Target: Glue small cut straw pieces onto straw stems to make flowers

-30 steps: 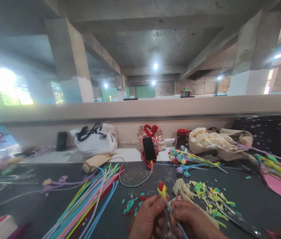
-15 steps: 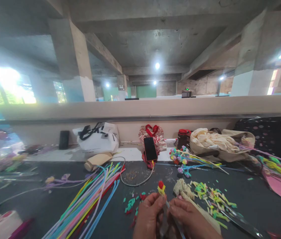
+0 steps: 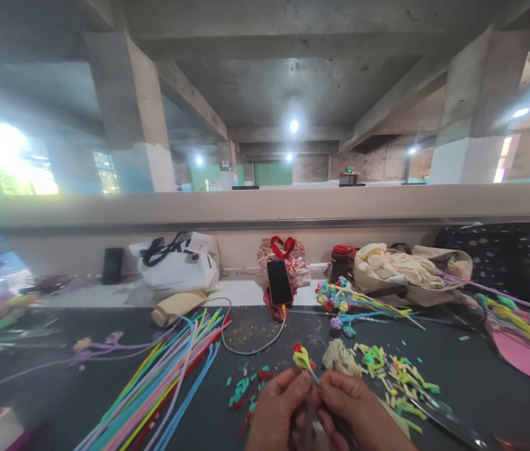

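Low in the middle of the view, a small red and yellow fuzzy flower (image 3: 301,356) tops a thin pale blue-grey stem (image 3: 314,376). My left hand (image 3: 280,408) is closed, its thumb and fingers pinching the stem just under the flower. Just right of it, my right hand (image 3: 353,407) pinches the same stem lower down. The lower part of the stem is hidden by the fingers. A crumpled beige cloth (image 3: 341,358) lies behind my right hand. Red and teal cut pieces (image 3: 240,392) lie left of my left hand.
Long coloured fuzzy stems (image 3: 171,382) lie at left. Yellow and green cut pieces (image 3: 396,376) and scissors (image 3: 450,418) are at right. Behind stand a phone (image 3: 279,283) on a cable, a white bag (image 3: 175,266), finished flowers (image 3: 335,300) and a dark bottle (image 3: 341,263).
The flower now tilts further left, with more of its yellow part showing. My right hand has come closer to my left hand along the stem. The whole view has shifted slightly.
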Demonstrator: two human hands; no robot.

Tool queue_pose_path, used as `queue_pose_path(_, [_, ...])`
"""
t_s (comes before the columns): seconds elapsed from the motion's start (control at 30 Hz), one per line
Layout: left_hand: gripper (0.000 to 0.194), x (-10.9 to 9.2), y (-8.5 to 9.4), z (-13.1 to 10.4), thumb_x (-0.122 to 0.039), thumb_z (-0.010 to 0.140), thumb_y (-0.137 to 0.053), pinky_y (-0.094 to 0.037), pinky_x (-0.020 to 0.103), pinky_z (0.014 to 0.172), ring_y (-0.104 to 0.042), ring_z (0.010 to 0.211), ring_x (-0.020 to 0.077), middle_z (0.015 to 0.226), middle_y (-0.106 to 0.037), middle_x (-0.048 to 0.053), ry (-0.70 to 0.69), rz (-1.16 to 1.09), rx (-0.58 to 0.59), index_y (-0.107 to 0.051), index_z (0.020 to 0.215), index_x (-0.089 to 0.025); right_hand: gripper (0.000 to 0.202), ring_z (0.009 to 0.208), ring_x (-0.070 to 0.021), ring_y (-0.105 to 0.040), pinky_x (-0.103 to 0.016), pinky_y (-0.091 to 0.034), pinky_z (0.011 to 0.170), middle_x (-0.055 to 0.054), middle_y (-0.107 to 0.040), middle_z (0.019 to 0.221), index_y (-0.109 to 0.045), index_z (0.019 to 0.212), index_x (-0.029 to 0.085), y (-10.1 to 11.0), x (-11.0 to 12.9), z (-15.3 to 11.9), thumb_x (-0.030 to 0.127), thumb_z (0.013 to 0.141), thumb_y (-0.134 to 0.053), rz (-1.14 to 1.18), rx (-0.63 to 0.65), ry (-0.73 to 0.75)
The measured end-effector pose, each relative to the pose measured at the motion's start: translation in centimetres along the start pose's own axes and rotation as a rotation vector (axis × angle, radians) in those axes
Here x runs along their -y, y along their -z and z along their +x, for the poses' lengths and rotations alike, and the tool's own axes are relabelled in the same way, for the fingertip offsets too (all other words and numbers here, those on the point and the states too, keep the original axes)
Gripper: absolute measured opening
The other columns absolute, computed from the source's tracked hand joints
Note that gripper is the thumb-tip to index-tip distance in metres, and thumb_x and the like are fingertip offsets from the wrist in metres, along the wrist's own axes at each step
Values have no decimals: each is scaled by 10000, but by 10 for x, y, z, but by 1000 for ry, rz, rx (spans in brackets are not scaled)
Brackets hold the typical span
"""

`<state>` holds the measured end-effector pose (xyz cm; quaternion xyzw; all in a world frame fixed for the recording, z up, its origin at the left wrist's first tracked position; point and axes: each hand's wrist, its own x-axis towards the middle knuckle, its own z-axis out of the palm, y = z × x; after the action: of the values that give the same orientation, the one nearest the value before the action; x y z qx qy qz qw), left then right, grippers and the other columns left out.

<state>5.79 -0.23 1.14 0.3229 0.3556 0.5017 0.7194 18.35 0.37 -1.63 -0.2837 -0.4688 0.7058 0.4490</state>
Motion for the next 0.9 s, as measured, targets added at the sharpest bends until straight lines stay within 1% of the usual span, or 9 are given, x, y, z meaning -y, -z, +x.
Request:
queue_pose_path(0.07, [357, -3, -3, -2, -369, 457, -759, -218, 141, 323, -305, 282, 11, 368, -475, -61, 17, -32, -31, -611, 669, -121, 358, 309, -22, -357, -134, -223, 329, 55, -463, 419, -502, 630, 128, -2, 0, 1, 465, 691, -601, 14, 0, -33])
queue_pose_path(0.17, [368, -1, -2, -1, -365, 453, -763, -245, 144, 335, -317, 286, 20, 331, -443, -68, 0, -28, -57, -628, 680, -110, 394, 309, -17, -350, -135, -227, 338, 62, -446, 409, -499, 619, 126, -4, 0, 2, 500, 661, -616, 11, 12, -46])
queue_pose_path(0.23, [372, 3, 1, 2, -377, 449, -761, -256, 148, 342, -339, 297, 28, 333, -445, -64, -18, -14, -66, -626, 663, -105, 410, 315, -19, -353, -140, -230, 349, 61, -442, 404, -497, 609, 124, -4, -2, 3, 514, 659, -612, -9, 31, -46])
queue_pose_path(0.33, [369, 9, 7, 9, -392, 436, -760, -238, 148, 338, -356, 311, 29, 379, -481, -50, -30, -4, -83, -603, 618, -111, 421, 371, -36, -409, -153, -265, 399, 35, -483, 445, -502, 604, 118, -2, -5, 5, 520, 651, -618, -46, 55, -12])
queue_pose_path(0.4, [360, 12, 11, 14, -382, 425, -765, -229, 146, 342, -364, 318, 27, 391, -478, -52, -40, 2, -96, -583, 582, -114, 418, 409, -46, -431, -163, -282, 431, 26, -496, 476, -499, 598, 121, -2, -6, 6, 516, 643, -626, -64, 61, 7])
queue_pose_path(0.53, [365, 19, 16, 22, -378, 396, -770, -282, 166, 373, -422, 354, 57, 402, -481, -42, -60, -11, -102, -545, 535, -125, 449, 390, -35, -368, -161, -249, 414, 42, -445, 451, -479, 554, 132, -6, -1, 4, 557, 648, -589, -183, 64, -39])
queue_pose_path(0.63, [360, 22, 18, 23, -390, 406, -759, -262, 177, 363, -390, 336, 59, 396, -476, -39, -70, -5, -76, -542, 540, -135, 480, 394, -29, -337, -161, -237, 415, 50, -428, 453, -470, 526, 136, -6, 2, 4, 593, 639, -564, -268, 86, -26])
queue_pose_path(0.77, [358, 19, 16, 19, -415, 409, -749, -313, 198, 411, -415, 388, 80, 415, -489, -26, -137, 31, -84, -557, 527, -136, 464, 414, -31, -346, -160, -237, 423, 50, -424, 469, -486, 537, 131, 0, -4, 6, 572, 661, -561, -286, 104, 12])
queue_pose_path(0.9, [327, 8, 11, 12, -412, 423, -744, -347, 201, 481, -436, 477, 93, 484, -505, -12, -237, 197, -150, -594, 500, -133, 436, 436, -43, -383, -165, -259, 440, 37, -449, 493, -502, 575, 125, 7, -11, 8, 545, 666, -580, -174, 106, -16])
